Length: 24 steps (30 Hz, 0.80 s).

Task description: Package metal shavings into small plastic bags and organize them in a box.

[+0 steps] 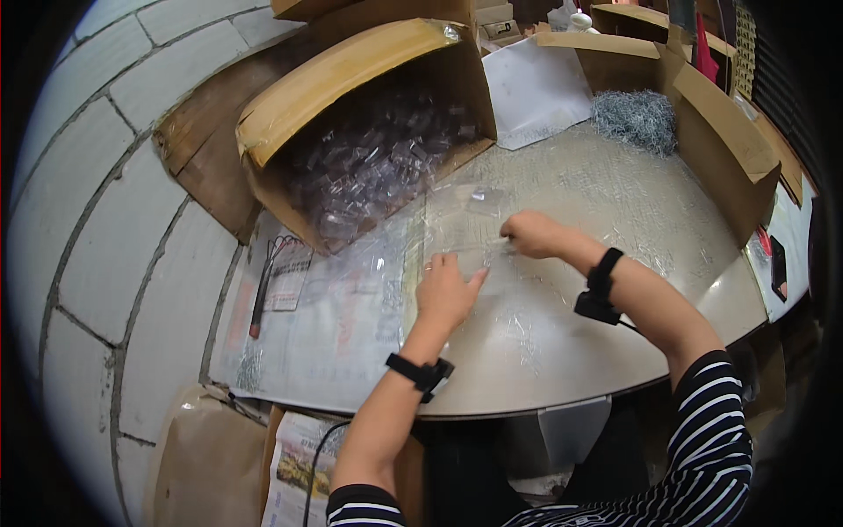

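Observation:
My left hand (pixel 446 294) rests on the tabletop, fingers stretched forward and the thumb apart. Just ahead and to its right, my right hand (pixel 534 234) is closed in a pinch, fingertips pointing left; whatever it pinches is too small to make out. Beyond both hands lies a small clear plastic piece (pixel 485 200). Clear plastic film (pixel 373 268) spreads to the left of my left hand. At the back left, a cardboard box (pixel 351 60) on its side holds many clear plastic pieces (pixel 386 171). Thin silvery bits (pixel 518 334) are scattered over the table (pixel 457 378).
A heap of thin silvery wire-like pieces (pixel 634 121) sits at the back right inside cardboard walls (pixel 724 123), beside a white sheet (pixel 537 92). A dark stick-like tool (pixel 261 294) lies at the left. A dark phone-like object (pixel 778 268) is at the far right.

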### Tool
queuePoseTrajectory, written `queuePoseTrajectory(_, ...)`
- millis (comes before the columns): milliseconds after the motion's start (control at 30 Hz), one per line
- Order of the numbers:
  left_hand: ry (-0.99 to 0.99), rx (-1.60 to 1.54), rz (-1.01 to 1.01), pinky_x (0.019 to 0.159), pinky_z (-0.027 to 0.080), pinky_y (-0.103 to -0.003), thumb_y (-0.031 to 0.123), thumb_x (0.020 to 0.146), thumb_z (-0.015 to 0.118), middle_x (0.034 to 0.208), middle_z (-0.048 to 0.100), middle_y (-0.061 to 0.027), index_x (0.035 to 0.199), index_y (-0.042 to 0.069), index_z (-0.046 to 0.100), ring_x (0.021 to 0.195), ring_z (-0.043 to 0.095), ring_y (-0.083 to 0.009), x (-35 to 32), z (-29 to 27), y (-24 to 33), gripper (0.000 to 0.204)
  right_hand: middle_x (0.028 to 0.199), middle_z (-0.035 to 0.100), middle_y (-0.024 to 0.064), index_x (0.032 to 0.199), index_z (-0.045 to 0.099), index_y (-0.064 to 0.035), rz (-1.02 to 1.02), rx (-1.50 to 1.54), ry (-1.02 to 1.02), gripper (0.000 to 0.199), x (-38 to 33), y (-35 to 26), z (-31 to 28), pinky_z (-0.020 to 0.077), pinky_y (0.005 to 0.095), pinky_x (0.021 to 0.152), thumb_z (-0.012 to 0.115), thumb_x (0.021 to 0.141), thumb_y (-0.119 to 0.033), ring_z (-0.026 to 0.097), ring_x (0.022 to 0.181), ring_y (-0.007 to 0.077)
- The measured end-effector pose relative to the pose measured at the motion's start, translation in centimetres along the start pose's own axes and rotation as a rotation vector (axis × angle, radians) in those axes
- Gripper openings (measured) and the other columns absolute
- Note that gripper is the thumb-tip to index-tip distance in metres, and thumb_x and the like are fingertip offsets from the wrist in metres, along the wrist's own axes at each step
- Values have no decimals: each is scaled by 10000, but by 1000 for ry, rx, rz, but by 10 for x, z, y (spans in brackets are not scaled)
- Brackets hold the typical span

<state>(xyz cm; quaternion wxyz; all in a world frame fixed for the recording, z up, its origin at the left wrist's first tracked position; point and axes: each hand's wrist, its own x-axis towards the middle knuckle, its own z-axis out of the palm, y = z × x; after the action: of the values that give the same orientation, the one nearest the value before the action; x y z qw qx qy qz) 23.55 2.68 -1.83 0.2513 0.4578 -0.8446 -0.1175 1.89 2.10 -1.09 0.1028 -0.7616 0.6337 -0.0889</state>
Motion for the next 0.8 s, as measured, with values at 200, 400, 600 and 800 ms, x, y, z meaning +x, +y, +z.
queuePoseTrajectory(200,-249,44,-247,875,454,-472,289,795,616,1182,539,-243,1131,-62,541,1024,573,-393,38,9,-14,491,1158,593,192,1228,547,-84,-34,164,-51,447,38,5,37,473,401,867,534,782,-115,565,1070,339)
queuePoseTrajectory(400,-219,-642,-358,725,514,-364,200,812,521,1093,605,-152,1257,8,521,859,617,-232,0,-44,-37,485,1460,290,198,1425,289,-94,-177,190,-230,602,-68,-40,45,281,402,1094,451,916,-371,265,1362,333)
queuePoseTrajectory(600,-369,-664,-351,691,501,-346,220,844,500,1095,596,-105,1218,80,584,854,604,-202,-42,-43,-11,408,1466,306,146,1406,357,-192,-357,-102,-84,563,-108,-96,67,239,589,1049,428,915,-460,270,1350,378)
queuePoseTrajectory(800,-162,-75,6,828,489,-442,219,829,524,1201,532,-142,1179,158,605,952,572,-338,-89,-19,27,364,1490,269,122,1428,318,-177,155,-308,-18,595,-149,25,17,118,618,1083,383,930,-495,174,1396,348)
